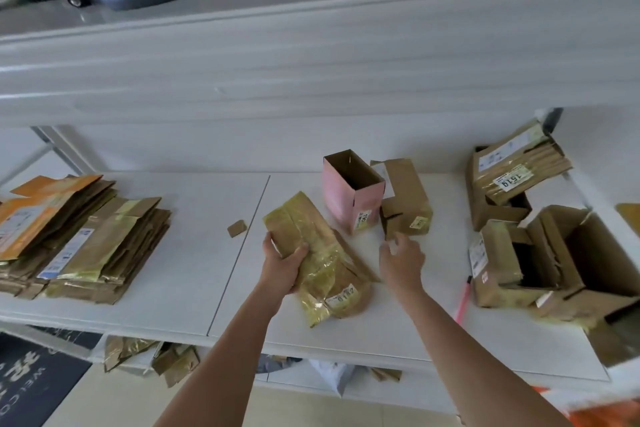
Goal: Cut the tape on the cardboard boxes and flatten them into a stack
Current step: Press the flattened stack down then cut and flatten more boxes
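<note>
Cardboard: flattened box (317,255), long axis running far-left to near-right, is gripped by left hand (282,262); stack (86,239) lies left; right hand (401,258) hovers loosely curled, empty.

The table (166,253) looks like smooth, matt white laminate. The flattened box (318,253) near its front edge is brown cardboard wrapped in glossy, crinkled yellowish tape, with a paper label. The stack (86,243) at the left edge is matt cardboard with shiny tape strips. The open box (349,191) has a smooth pink printed skin. The cutter (463,302) looks like pink plastic.
</note>
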Available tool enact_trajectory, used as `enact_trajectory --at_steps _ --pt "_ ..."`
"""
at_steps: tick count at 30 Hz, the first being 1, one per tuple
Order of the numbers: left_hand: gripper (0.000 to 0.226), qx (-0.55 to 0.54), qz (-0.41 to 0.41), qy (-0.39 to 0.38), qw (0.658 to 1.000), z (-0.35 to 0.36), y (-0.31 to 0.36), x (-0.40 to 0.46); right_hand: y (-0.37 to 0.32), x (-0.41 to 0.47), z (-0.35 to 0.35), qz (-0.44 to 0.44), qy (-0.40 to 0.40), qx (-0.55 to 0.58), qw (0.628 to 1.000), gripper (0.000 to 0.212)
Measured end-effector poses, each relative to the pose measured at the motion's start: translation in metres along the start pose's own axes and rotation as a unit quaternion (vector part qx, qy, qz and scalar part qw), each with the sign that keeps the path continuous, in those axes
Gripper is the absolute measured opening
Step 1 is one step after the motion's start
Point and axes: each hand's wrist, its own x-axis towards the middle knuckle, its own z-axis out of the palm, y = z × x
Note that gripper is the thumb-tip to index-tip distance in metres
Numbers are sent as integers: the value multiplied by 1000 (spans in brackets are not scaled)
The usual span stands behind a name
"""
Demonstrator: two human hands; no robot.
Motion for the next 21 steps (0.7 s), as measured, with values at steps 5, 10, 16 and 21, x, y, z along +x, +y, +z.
enact_trajectory --at_steps 5,10,16,21 --pt "106 77 -13 -75 994 23 -1 -9 -33 -12 -2 -60 -309 94 944 52" --pt "86 46 7 -109 993 32 -23 -22 -1 -14 9 -89 -331 -10 939 51" --pt "41 33 -40 -92 994 33 -31 -21 15 -18 -3 -68 -359 40 930 51" --pt "29 69 -41 -38 996 40 -27 -18 16 -23 -6 -71 -357 57 930 49"
